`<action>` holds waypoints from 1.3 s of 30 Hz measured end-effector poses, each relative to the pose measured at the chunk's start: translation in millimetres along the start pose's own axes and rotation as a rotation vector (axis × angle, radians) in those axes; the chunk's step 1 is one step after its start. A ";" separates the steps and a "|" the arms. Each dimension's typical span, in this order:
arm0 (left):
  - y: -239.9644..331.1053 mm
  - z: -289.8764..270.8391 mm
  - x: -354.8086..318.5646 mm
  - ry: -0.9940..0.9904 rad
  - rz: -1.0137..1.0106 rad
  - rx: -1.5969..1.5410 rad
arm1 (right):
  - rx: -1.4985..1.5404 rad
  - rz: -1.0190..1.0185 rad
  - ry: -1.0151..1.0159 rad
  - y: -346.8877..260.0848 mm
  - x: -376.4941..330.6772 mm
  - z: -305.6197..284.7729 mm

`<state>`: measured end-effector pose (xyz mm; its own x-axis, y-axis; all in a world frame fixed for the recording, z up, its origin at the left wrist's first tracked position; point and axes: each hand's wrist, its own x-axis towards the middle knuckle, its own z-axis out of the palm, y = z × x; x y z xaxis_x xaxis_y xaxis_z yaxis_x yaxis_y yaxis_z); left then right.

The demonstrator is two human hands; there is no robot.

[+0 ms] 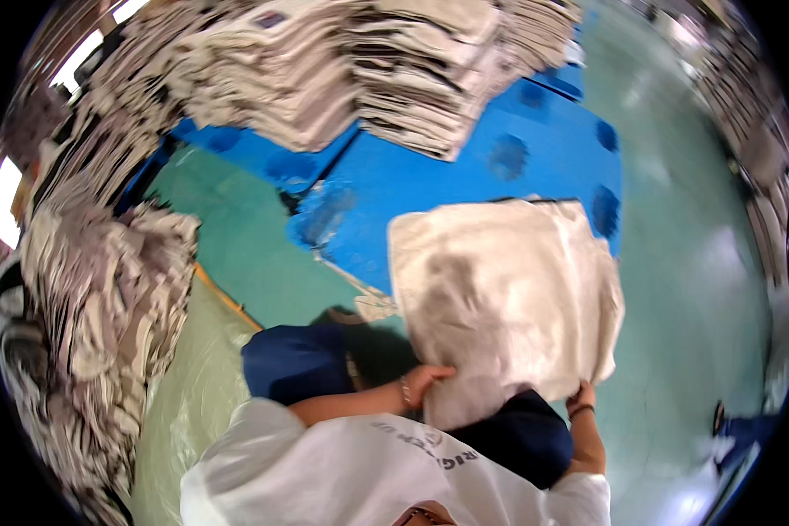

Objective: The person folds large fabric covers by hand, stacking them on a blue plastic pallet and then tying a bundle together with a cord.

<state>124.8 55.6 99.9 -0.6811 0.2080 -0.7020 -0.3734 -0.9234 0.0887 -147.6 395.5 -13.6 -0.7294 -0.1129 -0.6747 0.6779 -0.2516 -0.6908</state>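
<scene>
A squarish cream cloth piece [526, 280], perhaps folded or doubled, lies spread in front of my knees, partly over a blue pallet [412, 184]. My left hand [425, 383] is closed on its near left edge, thumb on top and the other fingers hidden beneath. At the near right corner, my right hand [579, 399] grips the same cloth, its fingers mostly out of sight under the fabric. A shadow falls across the cloth's left part. A dark strip shows along its far edge.
Tall stacks of folded cream cloth [421, 79] stand on the pallet's far side. A loose heap of cloth [96, 307] rises at left beside pale plastic sheeting [193, 368]. Green floor [675, 289] runs along the right. Another person's leg [745, 434] shows at the right edge.
</scene>
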 end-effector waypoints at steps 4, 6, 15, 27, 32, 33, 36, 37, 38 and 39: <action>20.9 -12.1 -40.9 -0.013 0.028 -0.075 | -0.138 0.251 0.118 41.6 -42.4 60.2; 20.4 -16.6 -40.5 0.045 0.220 -0.002 | -0.184 0.265 0.192 39.1 -54.5 91.9; 239.8 202.1 -67.7 -0.312 0.538 0.644 | 0.547 -0.277 -0.274 -213.3 -17.9 249.7; 276.0 247.8 -123.7 -0.495 0.681 0.628 | 0.561 -0.832 -0.600 -314.9 -154.6 268.5; 332.1 106.8 -30.6 -0.124 0.707 0.893 | 0.454 -0.693 -0.464 -222.8 -95.8 216.5; 319.8 81.0 -11.0 -0.144 0.626 0.855 | 0.456 -0.631 -0.427 -193.9 -87.5 202.7; 256.0 17.8 26.6 0.001 0.494 0.700 | 0.352 -0.231 -0.121 -104.2 -51.5 149.9; 240.9 -13.6 39.5 0.041 0.469 0.629 | 0.282 -0.125 0.067 -72.8 -42.1 140.8; 229.6 -48.0 54.8 0.179 0.470 0.669 | 0.344 -0.056 0.160 -42.5 -36.5 135.6; 200.4 -54.1 56.9 0.291 0.332 0.585 | 0.150 0.030 0.220 -14.0 -27.5 111.5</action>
<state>45.3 -135.1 39.5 -0.6524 -0.2219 -0.7246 -0.5071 -0.5827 0.6351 -147.2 294.9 43.7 -0.6609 0.0850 -0.7457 0.6656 -0.3927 -0.6346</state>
